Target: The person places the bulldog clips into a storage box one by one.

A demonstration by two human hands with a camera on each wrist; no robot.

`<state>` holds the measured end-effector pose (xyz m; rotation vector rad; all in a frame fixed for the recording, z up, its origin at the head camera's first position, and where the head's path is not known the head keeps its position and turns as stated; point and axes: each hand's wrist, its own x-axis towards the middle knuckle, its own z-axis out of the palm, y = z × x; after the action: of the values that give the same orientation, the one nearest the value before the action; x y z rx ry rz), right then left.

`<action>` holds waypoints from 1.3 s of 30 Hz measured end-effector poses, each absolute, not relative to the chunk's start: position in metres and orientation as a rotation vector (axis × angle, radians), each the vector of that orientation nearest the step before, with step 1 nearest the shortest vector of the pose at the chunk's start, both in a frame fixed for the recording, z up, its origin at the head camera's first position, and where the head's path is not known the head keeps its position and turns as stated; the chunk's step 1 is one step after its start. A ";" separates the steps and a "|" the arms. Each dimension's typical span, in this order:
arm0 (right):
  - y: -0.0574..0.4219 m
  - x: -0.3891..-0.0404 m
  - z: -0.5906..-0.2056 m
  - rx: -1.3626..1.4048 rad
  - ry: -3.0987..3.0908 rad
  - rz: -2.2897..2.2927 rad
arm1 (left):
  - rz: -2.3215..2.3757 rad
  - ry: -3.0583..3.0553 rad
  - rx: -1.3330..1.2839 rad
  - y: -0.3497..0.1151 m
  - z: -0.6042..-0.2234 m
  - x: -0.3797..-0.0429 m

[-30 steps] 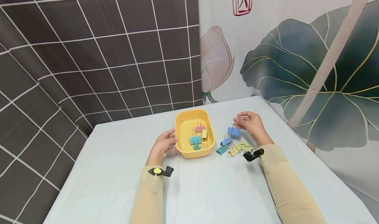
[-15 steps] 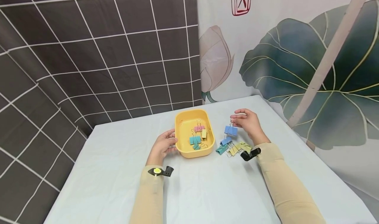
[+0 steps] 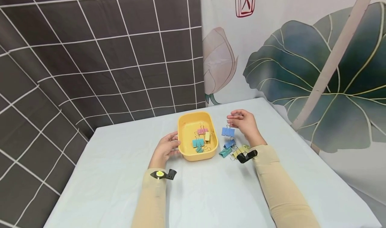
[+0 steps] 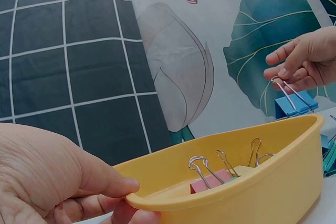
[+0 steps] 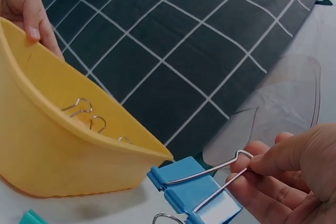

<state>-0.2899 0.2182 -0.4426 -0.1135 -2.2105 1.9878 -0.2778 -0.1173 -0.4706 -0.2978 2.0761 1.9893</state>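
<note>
My right hand (image 3: 243, 123) pinches a blue binder clip (image 3: 228, 132) by its wire handle, just right of a yellow plastic bin (image 3: 197, 157). In the right wrist view the blue clip's body hangs below the fingertips, apart from the bin wall. My left hand (image 3: 165, 148) grips the bin's left rim, with the thumb on top and fingers beneath in the left wrist view. Inside the bin lie a pink clip (image 3: 202, 131), a yellow clip (image 3: 207, 136) and two teal clips, the larger one (image 3: 198, 143) nearer the middle.
On the white table (image 3: 193, 194), right of the bin, lies a small pile of binder clips: a blue one (image 3: 230, 144), a green one (image 3: 225, 152) and yellow ones (image 3: 239, 152), partly behind the right wrist's black camera mount (image 3: 247, 156). A dark gridded cloth (image 3: 135, 70) stands behind.
My right hand has moved left with the blue binder clip, from above the pile toward the bin's right side. The left hand and the bin have stayed in place.
</note>
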 end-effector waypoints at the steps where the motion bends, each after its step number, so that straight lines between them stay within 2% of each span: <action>1: 0.216 -0.289 -0.442 -0.101 -2.213 1.973 | 1.989 2.076 -0.296 -0.118 -0.471 -0.277; 16: 0.186 -0.287 -0.431 -0.056 -2.178 1.951 | 1.997 2.064 -0.289 -0.118 -0.469 -0.277; 39: 0.138 -0.283 -0.427 0.176 -2.284 1.936 | 1.994 2.094 -0.285 -0.119 -0.469 -0.276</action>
<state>-0.2835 0.1382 -0.4274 0.1759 -2.2835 1.9365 -0.2761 -0.1187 -0.4689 -0.2849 2.0940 1.9940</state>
